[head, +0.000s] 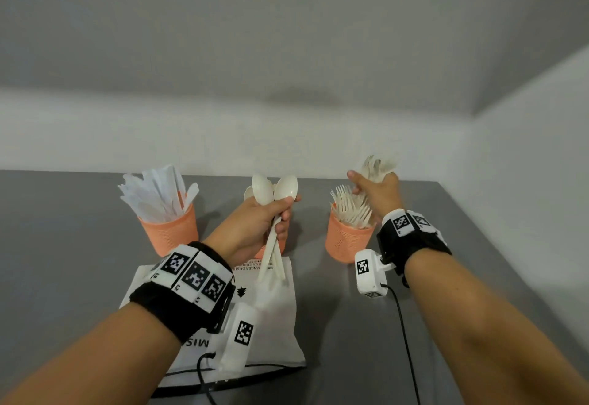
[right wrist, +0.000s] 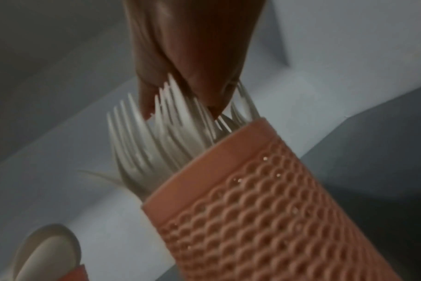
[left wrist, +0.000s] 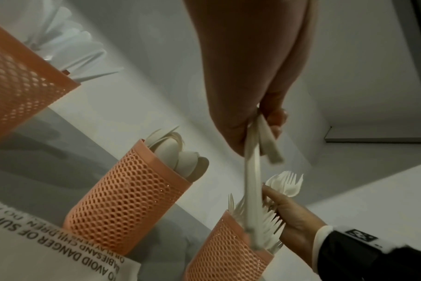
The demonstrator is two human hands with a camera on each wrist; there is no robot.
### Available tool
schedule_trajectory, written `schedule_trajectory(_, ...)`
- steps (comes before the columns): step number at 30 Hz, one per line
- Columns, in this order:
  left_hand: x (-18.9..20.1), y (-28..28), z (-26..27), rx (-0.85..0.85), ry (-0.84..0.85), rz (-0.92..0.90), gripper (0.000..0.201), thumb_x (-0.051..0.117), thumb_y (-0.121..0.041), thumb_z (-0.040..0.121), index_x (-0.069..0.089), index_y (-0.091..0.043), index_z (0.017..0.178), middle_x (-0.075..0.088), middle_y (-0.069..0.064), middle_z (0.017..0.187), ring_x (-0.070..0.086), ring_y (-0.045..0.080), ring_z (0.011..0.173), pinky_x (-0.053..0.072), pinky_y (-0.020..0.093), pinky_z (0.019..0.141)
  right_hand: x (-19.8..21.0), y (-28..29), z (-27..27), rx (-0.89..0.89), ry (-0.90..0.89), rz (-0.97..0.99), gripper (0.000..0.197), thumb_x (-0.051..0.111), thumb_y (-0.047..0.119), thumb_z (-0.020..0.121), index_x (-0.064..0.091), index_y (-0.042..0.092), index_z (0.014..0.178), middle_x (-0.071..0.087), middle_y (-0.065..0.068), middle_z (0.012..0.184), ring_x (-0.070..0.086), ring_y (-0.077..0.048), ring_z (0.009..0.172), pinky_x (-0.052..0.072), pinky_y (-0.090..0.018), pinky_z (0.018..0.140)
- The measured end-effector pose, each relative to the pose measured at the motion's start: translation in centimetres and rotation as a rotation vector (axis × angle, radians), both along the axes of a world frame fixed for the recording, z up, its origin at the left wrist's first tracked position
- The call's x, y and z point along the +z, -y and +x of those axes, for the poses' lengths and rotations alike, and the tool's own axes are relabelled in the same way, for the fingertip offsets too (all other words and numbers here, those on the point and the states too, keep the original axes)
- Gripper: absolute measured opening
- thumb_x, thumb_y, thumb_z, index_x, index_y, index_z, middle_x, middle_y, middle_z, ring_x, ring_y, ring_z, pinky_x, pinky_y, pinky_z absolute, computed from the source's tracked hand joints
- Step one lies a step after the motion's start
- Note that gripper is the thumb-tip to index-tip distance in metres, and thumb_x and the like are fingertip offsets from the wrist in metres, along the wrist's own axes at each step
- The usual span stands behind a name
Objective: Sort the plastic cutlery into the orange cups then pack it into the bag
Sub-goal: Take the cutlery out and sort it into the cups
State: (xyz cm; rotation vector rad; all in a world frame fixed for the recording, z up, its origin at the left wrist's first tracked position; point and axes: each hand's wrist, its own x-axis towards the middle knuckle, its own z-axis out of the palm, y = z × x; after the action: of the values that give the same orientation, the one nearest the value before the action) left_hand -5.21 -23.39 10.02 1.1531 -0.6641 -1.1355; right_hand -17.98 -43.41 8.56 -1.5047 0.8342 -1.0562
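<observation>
Gripping spoons, left hand hides middle cup; right hand clutches blurred forks.

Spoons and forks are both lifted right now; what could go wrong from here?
The left hand grips the spoons with handles splayed; one could slip onto the bag. The right hand lifts forks over a crowded cup; snagged tines might tip it.

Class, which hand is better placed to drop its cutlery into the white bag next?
Left. The left hand holds white plastic spoons directly above the white bag; the right hand grips forks beside it.
</observation>
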Motion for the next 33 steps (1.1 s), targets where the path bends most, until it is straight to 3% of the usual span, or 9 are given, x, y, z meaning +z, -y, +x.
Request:
schedule_trajectory(4,0.0,0.7,-0.6,0.041,0.017,-0.020,0.017,0.047,-0.014,0.096,0.058,-0.006,0.106,0.040,-0.001,0.060,0.034,0.008,0.045,0.034,0.018,0.044,0.2,0.4,-0.1,0.084,0.135,0.034,0.039,0.072,-0.001,0.074,0.049,0.022,0.094,0.057,-0.002,0.071,0.058,-0.008,0.052,0.052,-0.025,0.055)
schedule_trajectory(8,-0.3,1.4,-0.9,0.057,0.038,-0.022,0.016,0.048,-0.013,0.096,0.059,-0.005,0.104,0.040,0.000,0.060,0.034,0.009,0.045,0.035,0.019,0.044,1.0,-0.1,-0.6,0.083,0.198,-0.011,0.022,0.063,0.029,0.086,0.048,0.028,0.101,0.054,-0.005,0.079,0.059,-0.016,0.068,0.053,-0.027,0.068)
schedule_trajectory(10,-0.5,1.7,-0.9,0.063,0.036,-0.021,0.017,0.048,-0.013,0.096,0.060,-0.005,0.103,0.041,0.000,0.060,0.034,0.009,0.045,0.035,0.019,0.043,0.9,-0.1,-0.9,0.031,0.087,-0.037,0.021,0.047,0.042,0.092,0.054,0.022,0.090,0.057,-0.007,0.077,0.057,-0.018,0.071,0.049,-0.032,0.074)
schedule_trajectory(14,-0.8,2.2,-1.0,0.069,0.026,-0.015,0.017,0.048,-0.013,0.095,0.061,-0.005,0.102,0.041,0.000,0.059,0.034,0.009,0.045,0.035,0.020,0.043,0.7,0.0,-1.5,0.075,-0.151,-0.081,0.031,0.039,0.031,0.095,0.059,0.020,0.075,0.058,-0.003,0.085,0.057,-0.017,0.083,0.045,-0.035,0.083)
schedule_trajectory(21,-0.7,2.5,-1.4,0.056,0.028,-0.014,0.016,0.047,-0.012,0.096,0.060,-0.005,0.102,0.041,0.000,0.058,0.035,0.008,0.044,0.035,0.019,0.043,-1.0,1.8,-1.9,0.133,-0.696,-0.256,0.044,0.031,0.047,0.095,0.055,0.024,0.123,0.040,-0.005,0.137,0.028,-0.023,0.133,0.020,-0.048,0.113)
schedule_trajectory(24,-0.7,2.2,-1.4,0.060,0.018,-0.009,0.017,0.047,-0.011,0.096,0.060,-0.004,0.103,0.042,0.000,0.059,0.036,0.008,0.044,0.036,0.019,0.044,-0.8,1.8,-2.3,0.177,-0.690,-0.311,0.052,0.035,0.055,0.092,0.037,0.031,0.138,0.030,-0.007,0.147,0.025,-0.025,0.138,0.021,-0.050,0.114)
schedule_trajectory(27,-0.8,2.1,-1.2,0.083,-0.002,-0.005,0.017,0.047,-0.011,0.096,0.060,-0.003,0.103,0.043,0.000,0.059,0.038,0.009,0.045,0.038,0.019,0.044,-0.3,1.3,-2.2,0.078,-0.422,-0.423,0.040,0.035,0.046,0.096,0.045,0.031,0.131,0.040,-0.003,0.139,0.034,-0.019,0.129,0.027,-0.042,0.111)
schedule_trajectory(31,-0.7,1.7,-1.2,0.092,-0.001,-0.008,0.011,0.049,-0.011,0.095,0.058,-0.005,0.093,0.042,0.001,0.062,0.041,0.009,0.047,0.041,0.020,0.047,-1.0,0.5,-2.0,0.130,-0.837,-0.538,0.037,0.032,0.031,0.099,0.052,0.024,0.129,0.035,-0.002,0.147,0.018,-0.023,0.140,0.015,-0.048,0.115)
schedule_trajectory(33,-0.6,1.7,-1.1,0.108,0.009,-0.010,0.013,0.050,-0.013,0.095,0.053,-0.007,0.083,0.043,0.004,0.065,0.044,0.011,0.052,0.045,0.020,0.051,-0.3,-0.6,-1.8,0.026,-0.763,-0.678,0.038,0.036,0.028,0.097,0.051,0.021,0.131,0.037,-0.006,0.145,0.020,-0.026,0.139,0.020,-0.047,0.113)
